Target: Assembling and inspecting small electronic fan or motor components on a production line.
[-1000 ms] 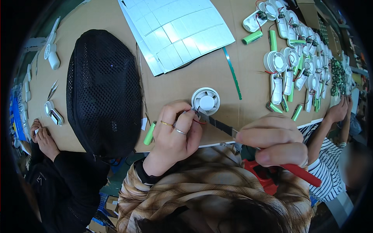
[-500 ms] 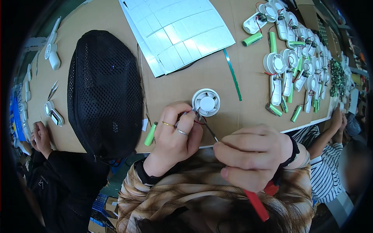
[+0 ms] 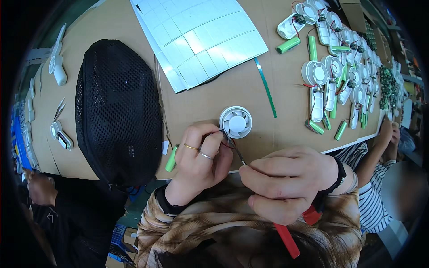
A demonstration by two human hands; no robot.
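Note:
In front of me lies a round white mini fan head (image 3: 236,123) with blades around a central hub. My left hand (image 3: 200,154), two rings on its fingers, is closed in a pinch at the fan's lower left edge, where thin wires show; what exactly is pinched is hidden. My right hand (image 3: 283,181) grips a red-handled tool (image 3: 287,240) with a slim metal shaft, whose tip reaches toward the left fingertips and the wires. Its middle is covered by my hand. Beside my left hand rests a green cylindrical battery (image 3: 171,158).
A black mesh bag (image 3: 119,111) stands to the left. White sheets (image 3: 201,42) and a green strip (image 3: 267,87) lie at the back. Several opened fans (image 3: 317,73) with wires and batteries crowd the right. Tweezers (image 3: 58,109) lie far left. Other people sit on both sides.
My right hand and the tool have shifted slightly left. My left hand stays pinched by the fan. The hand of the person on the left has moved down, off the table.

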